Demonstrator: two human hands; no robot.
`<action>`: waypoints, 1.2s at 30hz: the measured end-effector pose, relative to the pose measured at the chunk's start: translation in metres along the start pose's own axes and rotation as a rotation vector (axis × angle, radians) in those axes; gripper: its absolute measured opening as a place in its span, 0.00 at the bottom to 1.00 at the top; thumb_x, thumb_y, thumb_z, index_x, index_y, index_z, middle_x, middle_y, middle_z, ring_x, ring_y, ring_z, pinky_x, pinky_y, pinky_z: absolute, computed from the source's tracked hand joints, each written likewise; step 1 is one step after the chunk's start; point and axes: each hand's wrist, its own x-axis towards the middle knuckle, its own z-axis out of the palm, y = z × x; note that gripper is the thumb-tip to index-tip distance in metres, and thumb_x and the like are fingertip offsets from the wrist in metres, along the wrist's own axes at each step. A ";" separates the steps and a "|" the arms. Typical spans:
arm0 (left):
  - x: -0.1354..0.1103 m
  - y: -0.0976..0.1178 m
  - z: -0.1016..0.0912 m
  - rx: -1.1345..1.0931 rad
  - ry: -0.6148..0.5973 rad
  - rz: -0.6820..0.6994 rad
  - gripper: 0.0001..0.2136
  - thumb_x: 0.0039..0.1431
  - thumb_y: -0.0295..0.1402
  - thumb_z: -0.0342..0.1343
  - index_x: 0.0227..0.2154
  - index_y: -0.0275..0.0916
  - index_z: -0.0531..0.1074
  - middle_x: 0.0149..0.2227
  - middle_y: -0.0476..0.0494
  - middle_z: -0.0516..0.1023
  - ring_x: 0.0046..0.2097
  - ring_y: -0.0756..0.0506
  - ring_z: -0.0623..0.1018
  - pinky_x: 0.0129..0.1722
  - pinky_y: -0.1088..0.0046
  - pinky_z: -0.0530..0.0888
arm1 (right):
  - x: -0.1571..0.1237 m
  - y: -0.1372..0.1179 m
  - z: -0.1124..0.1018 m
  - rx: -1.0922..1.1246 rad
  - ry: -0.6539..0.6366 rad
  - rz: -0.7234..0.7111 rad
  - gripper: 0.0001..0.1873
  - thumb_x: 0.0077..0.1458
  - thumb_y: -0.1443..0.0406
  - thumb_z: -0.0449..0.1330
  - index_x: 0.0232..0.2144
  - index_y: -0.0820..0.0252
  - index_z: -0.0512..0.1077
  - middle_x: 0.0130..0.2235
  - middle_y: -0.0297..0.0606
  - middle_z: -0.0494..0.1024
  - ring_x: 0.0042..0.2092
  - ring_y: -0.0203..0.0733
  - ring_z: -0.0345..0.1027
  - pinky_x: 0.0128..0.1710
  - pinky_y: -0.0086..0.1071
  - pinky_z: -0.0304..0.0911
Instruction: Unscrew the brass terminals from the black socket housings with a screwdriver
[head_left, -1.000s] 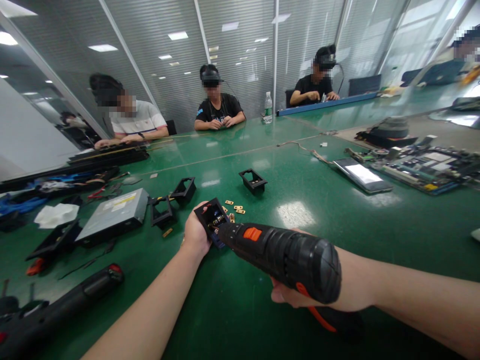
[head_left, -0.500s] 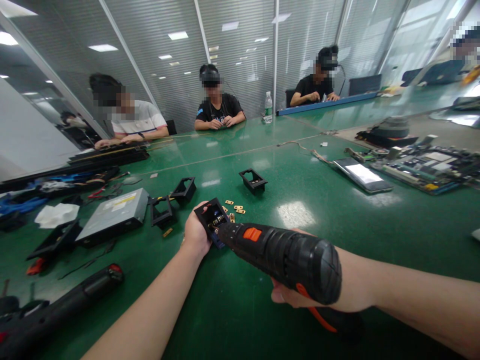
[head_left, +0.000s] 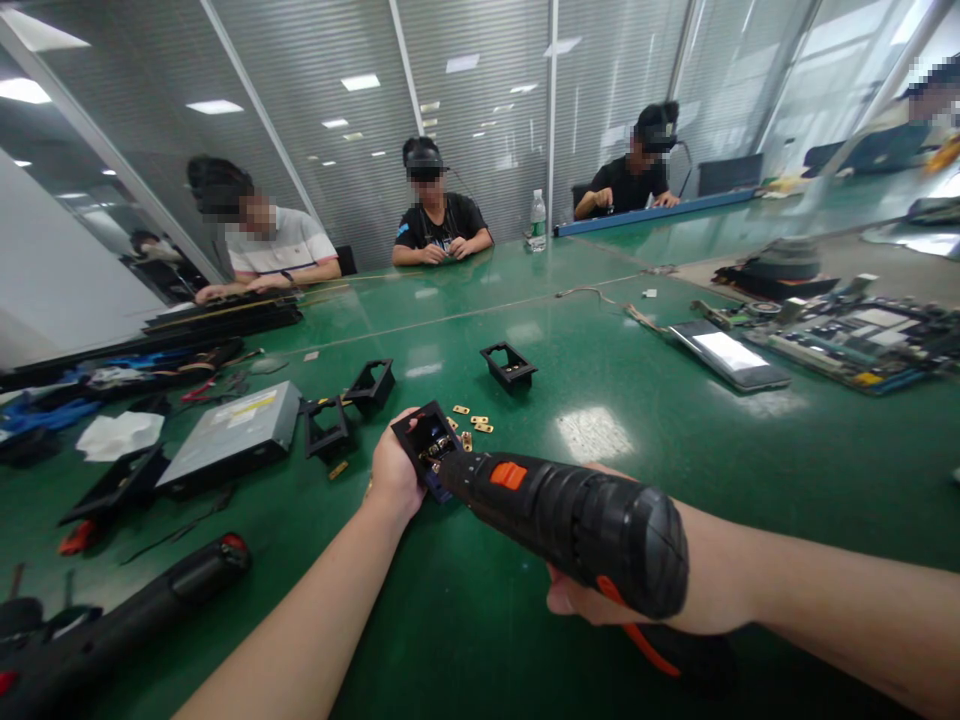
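Note:
My left hand (head_left: 396,468) is wrapped around a black plastic housing (head_left: 417,424), tilted so that its open side faces me. Small metal parts show inside the housing. In my right hand (head_left: 581,595) is a black and orange electric screwdriver (head_left: 555,510), its fingers closed around the grip below the body. The tool's nose points into the housing; its tip is hidden from view. Just beyond the housing lie several small brass plates (head_left: 480,422). One more brass plate (head_left: 338,470) rests to the left of my left hand.
Black frames (head_left: 508,366) stand beyond my hands and to the left. A silver disc drive (head_left: 232,432) and a second power tool (head_left: 150,600) lie at left. A phone (head_left: 727,355) and circuit boards (head_left: 862,335) sit at right. Several people work across the green table (head_left: 480,620).
My hands, the housing and the screwdriver keep nearly the same pose. The whole view has shifted slightly. At the far right, the person in black has raised one hand from the other.

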 end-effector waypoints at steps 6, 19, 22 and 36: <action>0.003 -0.001 -0.002 -0.001 -0.016 0.003 0.09 0.48 0.35 0.53 0.32 0.37 0.71 0.25 0.45 0.76 0.27 0.42 0.77 0.29 0.63 0.75 | 0.001 0.001 0.000 -0.034 0.004 -0.060 0.07 0.53 0.67 0.60 0.26 0.67 0.68 0.29 0.34 0.71 0.30 0.29 0.64 0.35 0.23 0.65; 0.005 -0.002 -0.004 0.005 0.002 0.014 0.09 0.48 0.34 0.53 0.33 0.38 0.72 0.25 0.46 0.75 0.27 0.43 0.77 0.29 0.65 0.74 | 0.000 0.006 0.002 -0.005 -0.011 -0.079 0.07 0.53 0.68 0.59 0.26 0.66 0.67 0.29 0.35 0.72 0.32 0.31 0.66 0.36 0.23 0.66; 0.005 -0.002 -0.003 0.000 -0.011 0.002 0.10 0.48 0.35 0.53 0.33 0.37 0.71 0.24 0.46 0.75 0.27 0.43 0.77 0.29 0.64 0.74 | 0.001 0.006 0.002 -0.059 0.011 -0.125 0.05 0.53 0.69 0.59 0.27 0.66 0.67 0.29 0.35 0.72 0.33 0.31 0.66 0.37 0.23 0.66; 0.004 -0.001 -0.002 -0.003 0.010 0.001 0.10 0.47 0.35 0.53 0.33 0.38 0.71 0.25 0.46 0.75 0.27 0.43 0.77 0.29 0.63 0.75 | 0.002 0.003 0.001 -0.033 0.001 -0.090 0.02 0.52 0.69 0.59 0.29 0.64 0.69 0.31 0.34 0.72 0.32 0.31 0.65 0.41 0.25 0.66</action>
